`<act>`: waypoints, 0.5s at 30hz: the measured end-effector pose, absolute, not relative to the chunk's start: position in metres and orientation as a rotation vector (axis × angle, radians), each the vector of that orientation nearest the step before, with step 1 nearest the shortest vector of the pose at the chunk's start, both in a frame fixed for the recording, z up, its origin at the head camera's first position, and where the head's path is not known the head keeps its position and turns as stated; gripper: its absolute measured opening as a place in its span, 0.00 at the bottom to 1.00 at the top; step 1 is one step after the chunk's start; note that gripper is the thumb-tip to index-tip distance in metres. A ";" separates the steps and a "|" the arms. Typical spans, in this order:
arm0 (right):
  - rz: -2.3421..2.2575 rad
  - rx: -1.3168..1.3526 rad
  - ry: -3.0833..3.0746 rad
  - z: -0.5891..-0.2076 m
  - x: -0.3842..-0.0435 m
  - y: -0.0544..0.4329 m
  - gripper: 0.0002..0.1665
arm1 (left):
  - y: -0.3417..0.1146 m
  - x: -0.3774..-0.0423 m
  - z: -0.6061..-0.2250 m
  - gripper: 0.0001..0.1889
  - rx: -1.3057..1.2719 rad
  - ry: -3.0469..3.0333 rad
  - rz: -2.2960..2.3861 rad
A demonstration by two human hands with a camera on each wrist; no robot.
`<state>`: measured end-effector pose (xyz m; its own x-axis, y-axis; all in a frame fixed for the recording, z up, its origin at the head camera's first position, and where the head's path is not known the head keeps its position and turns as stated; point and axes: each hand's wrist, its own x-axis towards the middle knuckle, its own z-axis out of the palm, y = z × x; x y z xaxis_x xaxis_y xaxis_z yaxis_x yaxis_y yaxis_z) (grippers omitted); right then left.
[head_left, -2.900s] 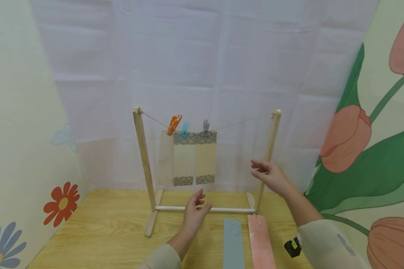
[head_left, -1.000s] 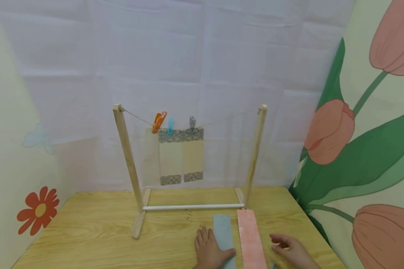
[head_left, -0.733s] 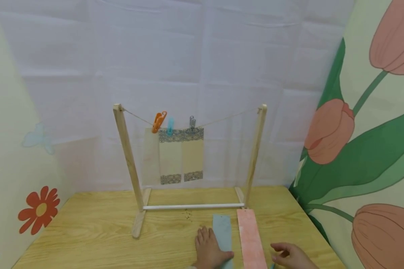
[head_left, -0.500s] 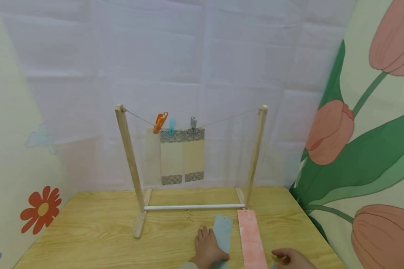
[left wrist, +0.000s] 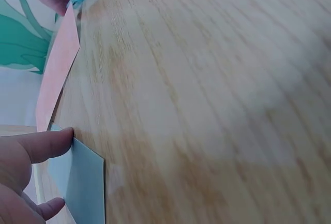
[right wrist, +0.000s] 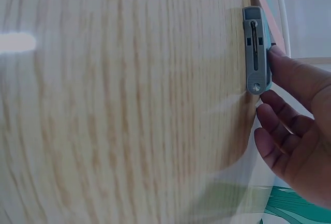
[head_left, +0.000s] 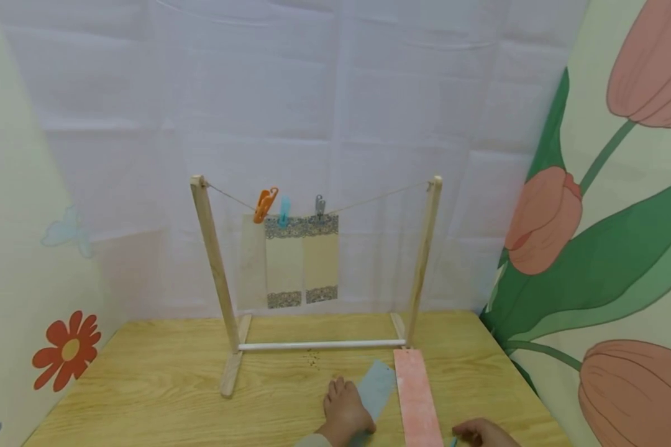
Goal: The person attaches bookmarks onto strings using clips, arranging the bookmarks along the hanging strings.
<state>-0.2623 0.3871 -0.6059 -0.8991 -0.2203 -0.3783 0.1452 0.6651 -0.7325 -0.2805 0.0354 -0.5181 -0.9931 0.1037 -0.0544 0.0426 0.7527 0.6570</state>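
Observation:
My left hand [head_left: 343,410] lies low over a blue-grey card strip [head_left: 377,388] on the table, thumb at one long edge and fingers at the other. In the left wrist view the strip [left wrist: 83,182] looks slightly bent beside the thumb. My right hand [head_left: 485,433] is at the bottom edge of the head view. In the right wrist view its thumb and a fingertip pinch a small grey-and-teal tool [right wrist: 257,50] with a slotted grey face; its kind I cannot tell. A pink card strip [head_left: 416,397] lies between my hands.
A wooden rack [head_left: 215,267] with a white crossbar [head_left: 321,345] stands behind. On its string, an orange clip [head_left: 265,205], a light blue clip [head_left: 284,212] and a grey clip [head_left: 320,207] hold up cards [head_left: 321,257]. Small dark specks [head_left: 312,359] lie on the table.
Both hands have come down from near the rack to the table. The blue-grey strip has turned, its far end swinging right. My right hand has lowered onto the grey-and-teal tool.

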 end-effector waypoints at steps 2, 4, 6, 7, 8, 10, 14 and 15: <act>-1.119 -0.068 2.449 -0.606 -0.262 0.387 0.28 | 0.036 -0.279 -0.517 0.48 0.101 2.887 1.050; -1.104 -0.058 2.457 -0.605 -0.263 0.386 0.29 | 0.035 -0.278 -0.518 0.48 0.085 2.918 1.029; -1.103 -0.058 2.460 -0.605 -0.262 0.386 0.29 | 0.035 -0.276 -0.519 0.47 0.076 2.942 1.019; -1.101 -0.056 2.460 -0.604 -0.262 0.385 0.29 | 0.035 -0.276 -0.519 0.47 0.072 2.949 1.022; -1.099 -0.053 2.460 -0.604 -0.262 0.385 0.29 | 0.035 -0.276 -0.520 0.48 0.070 2.955 1.032; -1.095 -0.036 2.462 -0.601 -0.260 0.383 0.28 | 0.034 -0.275 -0.523 0.48 0.072 2.967 1.054; -1.081 0.051 2.479 -0.596 -0.255 0.377 0.25 | 0.033 -0.274 -0.530 0.43 0.099 3.024 1.118; -1.080 0.088 2.482 -0.594 -0.254 0.375 0.24 | 0.033 -0.274 -0.532 0.41 0.111 3.036 1.148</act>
<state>-0.2538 0.3750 -0.5943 -0.9053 -0.1110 -0.4099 0.2243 0.6947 -0.6834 -0.2742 0.0328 -0.5319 -0.9920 0.0265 0.1230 0.1013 0.7482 0.6557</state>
